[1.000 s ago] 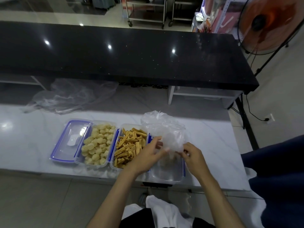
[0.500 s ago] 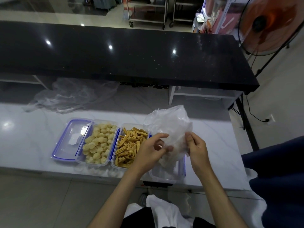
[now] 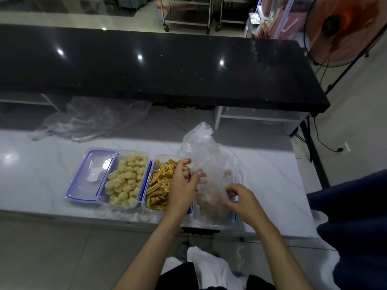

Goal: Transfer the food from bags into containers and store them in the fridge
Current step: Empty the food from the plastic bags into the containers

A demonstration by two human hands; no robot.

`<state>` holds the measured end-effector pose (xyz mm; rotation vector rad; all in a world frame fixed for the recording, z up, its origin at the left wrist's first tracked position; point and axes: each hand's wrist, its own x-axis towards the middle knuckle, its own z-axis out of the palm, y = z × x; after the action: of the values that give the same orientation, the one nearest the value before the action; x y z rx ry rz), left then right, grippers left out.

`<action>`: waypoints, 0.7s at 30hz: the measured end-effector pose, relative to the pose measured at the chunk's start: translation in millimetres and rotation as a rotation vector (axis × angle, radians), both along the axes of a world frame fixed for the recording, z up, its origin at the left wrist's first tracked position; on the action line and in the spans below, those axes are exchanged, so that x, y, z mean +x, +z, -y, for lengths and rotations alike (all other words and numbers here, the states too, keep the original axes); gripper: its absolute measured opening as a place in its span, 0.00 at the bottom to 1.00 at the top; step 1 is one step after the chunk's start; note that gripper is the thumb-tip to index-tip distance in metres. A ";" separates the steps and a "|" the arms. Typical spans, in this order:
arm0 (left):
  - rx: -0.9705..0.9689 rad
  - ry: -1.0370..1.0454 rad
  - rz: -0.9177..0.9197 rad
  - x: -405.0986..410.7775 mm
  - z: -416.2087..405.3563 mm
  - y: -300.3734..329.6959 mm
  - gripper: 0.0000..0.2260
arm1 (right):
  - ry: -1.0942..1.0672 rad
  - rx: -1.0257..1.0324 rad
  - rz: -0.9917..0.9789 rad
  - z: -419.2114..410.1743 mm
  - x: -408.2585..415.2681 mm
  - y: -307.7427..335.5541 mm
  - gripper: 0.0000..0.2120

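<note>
A clear plastic bag (image 3: 206,151) with pale food inside stands over a clear container (image 3: 212,221) at the white counter's front edge. My left hand (image 3: 183,186) pinches the bag's left side. My right hand (image 3: 244,200) grips its lower right part. The bag's bottom rests inside the container, and pale food shows through it. To the left sit a container of yellow sticks (image 3: 160,184) and a container of pale round pieces (image 3: 125,182), both uncovered.
A blue-rimmed lid (image 3: 92,174) lies at the far left of the row. Empty crumpled bags (image 3: 92,120) lie at the back left of the white counter (image 3: 272,185). A black counter (image 3: 167,65) runs behind. A fan (image 3: 343,28) stands at right.
The bag has been stood up taller and lowered into the right container. My right hand dropped from the bag's upper side to its lower right part.
</note>
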<state>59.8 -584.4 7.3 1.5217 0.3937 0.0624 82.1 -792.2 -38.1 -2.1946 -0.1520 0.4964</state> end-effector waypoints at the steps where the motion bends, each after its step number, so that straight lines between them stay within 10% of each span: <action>1: -0.004 0.002 0.003 0.1 -0.2 -1.1 0.15 | 0.003 -0.023 0.025 0.7 0.1 -1.2 0.09; 14: 0.405 -0.465 -0.167 -0.7 -12.7 -14.5 0.28 | -0.186 0.216 -0.043 -6.5 10.9 8.3 0.08; 21: 0.613 -0.454 -0.110 1.0 -7.3 -28.2 0.07 | -0.230 0.249 -0.071 -7.0 14.8 9.8 0.10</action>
<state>60.8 -577.1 -20.9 2.1956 0.1039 -0.2828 96.8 -785.3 -28.3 -1.9188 0.0735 0.4019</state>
